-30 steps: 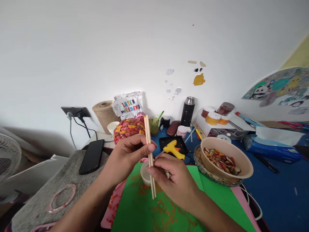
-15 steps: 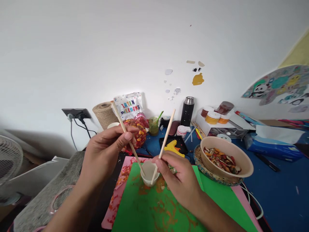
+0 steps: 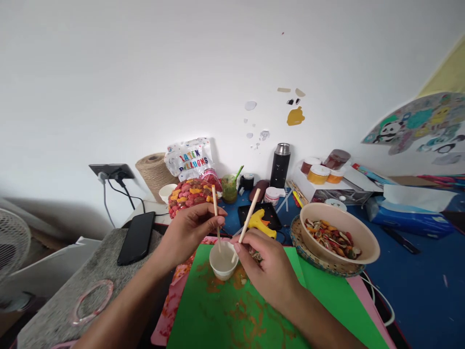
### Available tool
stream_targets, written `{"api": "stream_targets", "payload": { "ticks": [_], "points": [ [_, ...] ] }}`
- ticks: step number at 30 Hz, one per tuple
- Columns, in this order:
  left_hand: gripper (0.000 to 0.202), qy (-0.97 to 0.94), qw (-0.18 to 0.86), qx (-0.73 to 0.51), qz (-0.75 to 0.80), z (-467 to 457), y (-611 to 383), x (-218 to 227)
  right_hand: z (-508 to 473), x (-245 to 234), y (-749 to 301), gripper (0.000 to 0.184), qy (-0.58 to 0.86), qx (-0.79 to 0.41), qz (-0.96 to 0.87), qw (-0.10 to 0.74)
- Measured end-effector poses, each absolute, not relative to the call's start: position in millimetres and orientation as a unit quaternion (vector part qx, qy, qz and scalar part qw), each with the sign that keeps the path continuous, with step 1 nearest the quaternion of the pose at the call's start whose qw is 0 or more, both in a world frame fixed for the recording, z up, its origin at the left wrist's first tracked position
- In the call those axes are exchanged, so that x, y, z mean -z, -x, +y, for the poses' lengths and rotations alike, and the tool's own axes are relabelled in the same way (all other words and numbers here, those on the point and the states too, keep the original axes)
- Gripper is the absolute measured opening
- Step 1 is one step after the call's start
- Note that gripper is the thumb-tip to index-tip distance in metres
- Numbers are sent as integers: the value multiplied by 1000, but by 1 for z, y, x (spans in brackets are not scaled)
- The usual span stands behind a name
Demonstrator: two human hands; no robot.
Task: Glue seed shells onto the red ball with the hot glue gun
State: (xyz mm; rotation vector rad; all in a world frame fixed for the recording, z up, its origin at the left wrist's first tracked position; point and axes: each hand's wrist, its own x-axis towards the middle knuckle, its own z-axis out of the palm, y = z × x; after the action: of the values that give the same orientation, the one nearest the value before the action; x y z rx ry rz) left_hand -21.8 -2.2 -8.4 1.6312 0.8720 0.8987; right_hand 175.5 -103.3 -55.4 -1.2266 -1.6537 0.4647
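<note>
My left hand [image 3: 189, 230] pinches a thin wooden stick [image 3: 215, 213] held nearly upright, its lower end dipping into a small white cup [image 3: 223, 261]. My right hand [image 3: 267, 269] pinches a second wooden stick [image 3: 249, 220] that leans to the right, its lower end also in the cup. The cup stands on a green sheet [image 3: 254, 310] smeared with orange-brown stains, and this lies over a pink sheet [image 3: 170, 310].
A tan bowl [image 3: 363, 240] of coloured bits sits on a woven tray at right. A yellow glue gun [image 3: 262, 223], black flask [image 3: 281, 165], lidded jars [image 3: 319, 174], twine roll [image 3: 154, 172], balloon packet [image 3: 191, 157] and tissue pack [image 3: 410, 213] crowd the back. A phone [image 3: 136, 237] lies at left.
One second ago both hands held the two sticks together upright. They then split them, one per hand, and both lower ends now sit in the white cup, the left stick more upright.
</note>
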Motion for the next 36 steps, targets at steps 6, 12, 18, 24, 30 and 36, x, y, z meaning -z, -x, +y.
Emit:
{"api": "stream_targets", "payload": {
  "ticks": [6, 12, 18, 24, 30, 36],
  "points": [
    [41, -702, 510, -344, 359, -3, 22, 6, -106, 54, -174, 26, 502, -202, -688, 483],
    [40, -719, 507, -320, 352, -1, 27, 8, -106, 56, -170, 30, 492, -209, -705, 466],
    [39, -739, 484, -320, 343, -1, 34, 11, -100, 53, -170, 30, 528, -189, -690, 458],
    [33, -751, 445, -328, 360, -6, 44, 13, -88, 52, -171, 31, 531, -190, -694, 449],
    [37, -741, 473, -326, 348, -7, 42, 13, -82, 63, -167, 33, 534, -186, -684, 462],
    [38, -733, 487, -322, 349, -7, 41, 18, -85, 69, -168, 31, 528, -198, -678, 472]
  ]
}}
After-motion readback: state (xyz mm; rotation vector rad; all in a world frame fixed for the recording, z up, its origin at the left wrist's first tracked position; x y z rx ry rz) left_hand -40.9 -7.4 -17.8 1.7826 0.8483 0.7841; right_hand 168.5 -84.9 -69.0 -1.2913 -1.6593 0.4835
